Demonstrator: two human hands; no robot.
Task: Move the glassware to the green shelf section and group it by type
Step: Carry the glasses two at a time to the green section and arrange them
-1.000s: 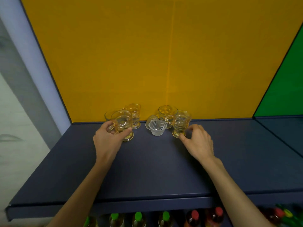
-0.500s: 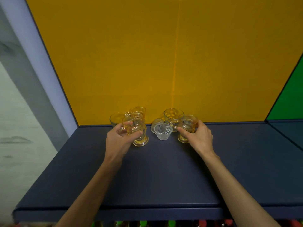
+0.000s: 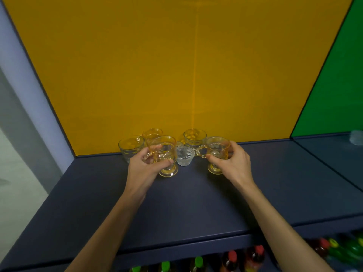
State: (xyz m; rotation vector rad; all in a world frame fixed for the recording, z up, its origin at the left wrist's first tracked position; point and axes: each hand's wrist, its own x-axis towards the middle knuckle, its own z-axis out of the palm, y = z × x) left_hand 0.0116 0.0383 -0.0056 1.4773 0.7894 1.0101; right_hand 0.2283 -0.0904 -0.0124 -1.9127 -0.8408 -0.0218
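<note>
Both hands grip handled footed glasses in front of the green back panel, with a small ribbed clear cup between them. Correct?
Not quite. In the head view the left hand and right hand grip the glasses before the yellow panel; the green section lies farther right.

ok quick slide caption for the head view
Left hand and right hand each grip a footed glass mug on the yellow-backed shelf.

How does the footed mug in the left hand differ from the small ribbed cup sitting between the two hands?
The footed mug is tall, with a handle and a flared foot; the ribbed cup is short, with neither. The mug looks amber against the yellow backing, the cup clear and frosty. The left hand grips the mug; nothing holds the cup. Both are upright glassware on the dark shelf.
</note>
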